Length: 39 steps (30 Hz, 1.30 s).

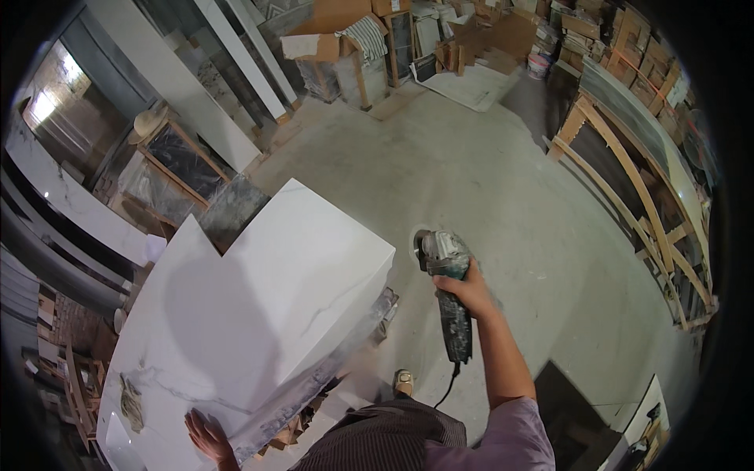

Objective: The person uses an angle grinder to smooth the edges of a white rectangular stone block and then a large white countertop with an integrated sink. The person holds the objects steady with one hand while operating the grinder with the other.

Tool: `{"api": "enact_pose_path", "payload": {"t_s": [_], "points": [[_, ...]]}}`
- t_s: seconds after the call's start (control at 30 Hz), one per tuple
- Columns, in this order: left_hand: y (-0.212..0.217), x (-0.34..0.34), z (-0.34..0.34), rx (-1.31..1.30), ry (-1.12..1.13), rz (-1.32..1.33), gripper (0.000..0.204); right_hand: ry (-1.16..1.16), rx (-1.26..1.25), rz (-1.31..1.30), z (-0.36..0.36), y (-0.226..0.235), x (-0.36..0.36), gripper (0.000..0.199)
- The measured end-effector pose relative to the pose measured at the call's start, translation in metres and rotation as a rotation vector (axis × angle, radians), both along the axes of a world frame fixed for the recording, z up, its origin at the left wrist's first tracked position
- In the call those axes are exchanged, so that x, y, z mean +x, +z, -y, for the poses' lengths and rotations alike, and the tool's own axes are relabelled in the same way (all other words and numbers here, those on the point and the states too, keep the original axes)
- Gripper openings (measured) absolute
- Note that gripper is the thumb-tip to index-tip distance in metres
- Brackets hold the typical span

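My right hand grips an angle grinder by its dark, dust-covered body. Its metal head and disc point away from me, over the floor and just right of the slab's corner, apart from it. A cord trails from its lower end toward me. My left hand rests on the near part of a white, grey-veined stone slab, palm down with the fingers stretched out. The slab has a notch cut into its far edge. A crumpled greyish cloth lies on the slab, left of my left hand.
On the right stands a wooden A-frame rack with sheets leaning on it. Dark panels lie at the lower right. Cardboard boxes, a bucket and a flat white sheet are at the back. Tall slabs lean at the left.
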<state>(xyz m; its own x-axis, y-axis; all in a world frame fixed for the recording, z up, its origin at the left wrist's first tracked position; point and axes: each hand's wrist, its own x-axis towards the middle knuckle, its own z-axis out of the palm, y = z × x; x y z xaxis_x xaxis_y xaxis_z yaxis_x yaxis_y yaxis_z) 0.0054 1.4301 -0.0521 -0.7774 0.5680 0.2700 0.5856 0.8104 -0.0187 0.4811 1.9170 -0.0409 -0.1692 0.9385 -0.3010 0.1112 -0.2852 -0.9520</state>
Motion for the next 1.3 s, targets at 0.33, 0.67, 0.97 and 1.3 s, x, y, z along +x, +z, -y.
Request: {"api": "enact_pose_path", "payload": {"t_s": [0.33,0.67,0.97,1.3], "points": [[0.047,0.115,-0.195,-0.283,-0.510,0.218,0.100,0.459,-0.745,-0.590,-0.047,-0.041,0.034,0.047],[0.037,0.111,-0.188,-0.254,-0.594,0.131,0.101,0.614,-0.844,-0.511,-0.078,-0.045,0.041,0.044],[0.050,0.118,-0.197,-0.304,-0.474,0.277,0.106,0.321,-0.630,-0.788,-0.021,-0.087,0.095,0.068],[0.038,0.115,-0.195,-0.341,-0.495,0.201,0.094,0.140,-0.288,-1.400,0.046,-0.023,0.072,0.053]]}}
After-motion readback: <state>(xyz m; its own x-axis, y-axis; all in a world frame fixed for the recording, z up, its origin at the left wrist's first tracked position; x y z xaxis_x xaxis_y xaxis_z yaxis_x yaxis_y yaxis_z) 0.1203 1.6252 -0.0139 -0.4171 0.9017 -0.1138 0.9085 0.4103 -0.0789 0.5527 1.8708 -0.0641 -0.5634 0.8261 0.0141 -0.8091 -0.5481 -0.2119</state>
